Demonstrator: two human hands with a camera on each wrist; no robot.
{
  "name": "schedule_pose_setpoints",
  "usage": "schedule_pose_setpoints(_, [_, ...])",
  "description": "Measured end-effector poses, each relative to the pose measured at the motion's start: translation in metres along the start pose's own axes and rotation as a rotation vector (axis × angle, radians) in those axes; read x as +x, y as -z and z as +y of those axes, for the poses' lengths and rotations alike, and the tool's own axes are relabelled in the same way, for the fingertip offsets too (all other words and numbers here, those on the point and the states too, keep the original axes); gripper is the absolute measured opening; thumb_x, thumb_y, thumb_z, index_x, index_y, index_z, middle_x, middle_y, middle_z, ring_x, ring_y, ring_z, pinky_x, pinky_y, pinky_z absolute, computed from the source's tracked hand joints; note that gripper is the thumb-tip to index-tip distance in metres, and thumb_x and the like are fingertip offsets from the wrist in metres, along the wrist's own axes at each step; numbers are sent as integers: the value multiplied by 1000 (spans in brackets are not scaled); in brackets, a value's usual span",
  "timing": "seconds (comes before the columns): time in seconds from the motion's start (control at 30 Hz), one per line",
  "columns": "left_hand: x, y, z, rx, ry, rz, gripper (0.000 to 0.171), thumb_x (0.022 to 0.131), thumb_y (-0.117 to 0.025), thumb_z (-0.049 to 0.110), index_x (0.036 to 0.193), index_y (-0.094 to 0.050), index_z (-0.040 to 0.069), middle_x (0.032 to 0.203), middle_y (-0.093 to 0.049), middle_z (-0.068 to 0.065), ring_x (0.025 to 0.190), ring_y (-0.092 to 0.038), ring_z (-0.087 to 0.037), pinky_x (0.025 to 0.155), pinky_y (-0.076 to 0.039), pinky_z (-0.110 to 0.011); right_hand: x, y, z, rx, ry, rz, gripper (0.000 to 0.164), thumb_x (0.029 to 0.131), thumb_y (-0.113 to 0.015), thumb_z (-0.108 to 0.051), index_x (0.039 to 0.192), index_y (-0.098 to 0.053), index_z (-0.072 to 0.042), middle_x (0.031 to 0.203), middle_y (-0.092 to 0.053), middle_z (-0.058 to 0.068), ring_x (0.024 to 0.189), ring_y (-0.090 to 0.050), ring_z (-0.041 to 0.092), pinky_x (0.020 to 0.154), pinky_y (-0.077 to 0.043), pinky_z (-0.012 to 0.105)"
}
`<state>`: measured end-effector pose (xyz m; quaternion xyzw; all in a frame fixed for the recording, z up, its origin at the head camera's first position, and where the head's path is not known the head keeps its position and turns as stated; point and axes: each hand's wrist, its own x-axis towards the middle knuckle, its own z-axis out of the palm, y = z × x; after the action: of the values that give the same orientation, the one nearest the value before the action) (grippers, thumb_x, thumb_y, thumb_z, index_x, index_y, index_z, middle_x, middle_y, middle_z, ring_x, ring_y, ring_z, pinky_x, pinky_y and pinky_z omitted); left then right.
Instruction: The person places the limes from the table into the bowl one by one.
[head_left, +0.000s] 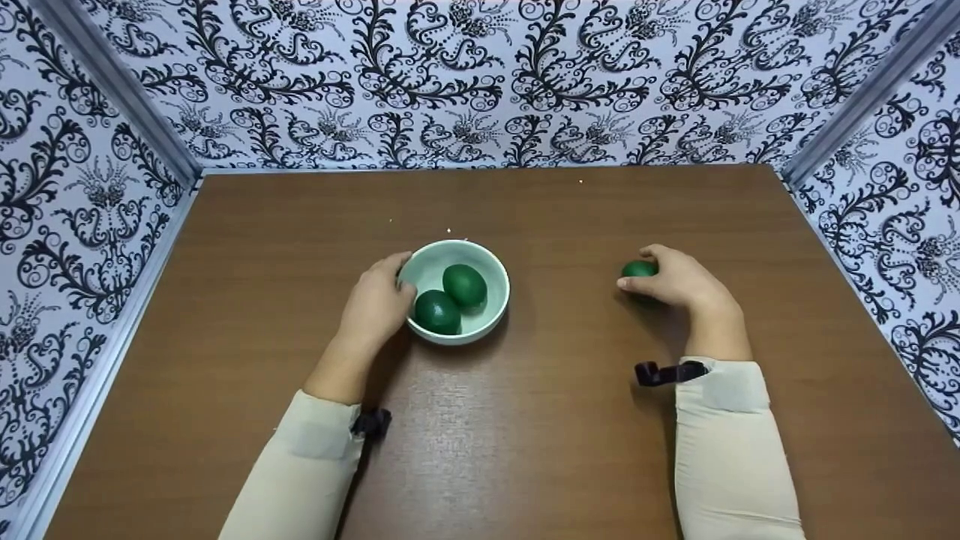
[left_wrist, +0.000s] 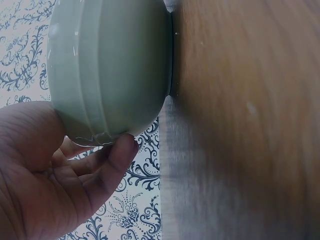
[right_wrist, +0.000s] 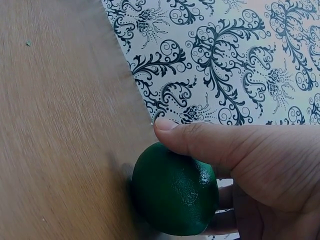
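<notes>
A pale green bowl (head_left: 491, 322) stands on the table, with two dark green limes (head_left: 464, 286) lying together inside it. My left hand (head_left: 377, 304) holds the bowl at its left side, thumb at the rim. In the left wrist view, the fingers (left_wrist: 117, 160) bend against the outer wall of the bowl (left_wrist: 120, 65). Well to the right, my right hand (head_left: 686, 283) grips a third lime (head_left: 638, 268) between thumb and fingers. Close up in the right wrist view, that lime (right_wrist: 175, 192) looks glossy and finely bumpy, the thumb lying across its top and the other fingers partly hidden behind it.
The brown wooden table (head_left: 555, 420) is bounded by patterned black-and-white walls (head_left: 480, 82) at the back and both sides. Dark straps (head_left: 667, 373) sit on both wrists over cream sleeves. Small pale specks dot the tabletop behind the bowl.
</notes>
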<state>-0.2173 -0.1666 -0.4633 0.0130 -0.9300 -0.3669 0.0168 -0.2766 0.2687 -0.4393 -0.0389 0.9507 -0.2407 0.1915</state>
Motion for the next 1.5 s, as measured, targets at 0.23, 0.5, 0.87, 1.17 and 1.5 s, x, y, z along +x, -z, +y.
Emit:
schedule_pose_setpoints(0.23, [0, -1, 0, -4, -1, 4, 54, 93, -55, 7, 147, -57, 4, 147, -60, -20, 135, -58, -38, 114, -45, -52, -1, -1, 1, 1, 19, 10, 86, 95, -68, -50, 156, -37, 1, 154, -46, 30, 133, -50, 45, 114, -39, 62])
schedule_pose_setpoints(0.5, [1, -1, -1, 0, 0, -1, 54, 93, -55, 7, 147, -56, 4, 148, -59, -20, 136, -57, -38, 115, -44, -52, -2, 1, 2, 6, 33, 8, 83, 95, -68, -50, 154, -40, 2, 150, -49, 30, 129, -51, 44, 112, -40, 62])
schedule_pose_setpoints(0.87, [1, -1, -1, -2, 7, -4, 55, 93, -55, 6, 148, -55, 4, 148, -59, -20, 137, -57, -37, 115, -45, -52, -1, -1, 2, 9, 50, 14, 73, 96, -69, -46, 147, -48, 1, 139, -58, 27, 118, -57, 40, 102, -47, 57])
schedule_pose_setpoints(1.17, [2, -1, -2, 5, -2, -2, 55, 93, -56, 7, 148, -55, 4, 147, -60, -21, 136, -57, -38, 115, -44, -53, -1, -1, 3, 14, 54, 14, 74, 95, -70, -50, 145, -50, 0, 134, -60, 26, 114, -58, 39, 100, -48, 56])
schedule_pose_setpoints(1.5, [1, 0, -1, 0, 3, -6, 54, 94, -55, 8, 148, -56, 5, 147, -60, -20, 136, -58, -37, 115, -45, -52, 0, -2, 3, 19, 47, 17, 73, 94, -70, -50, 144, -51, 0, 133, -60, 25, 111, -59, 37, 95, -51, 51])
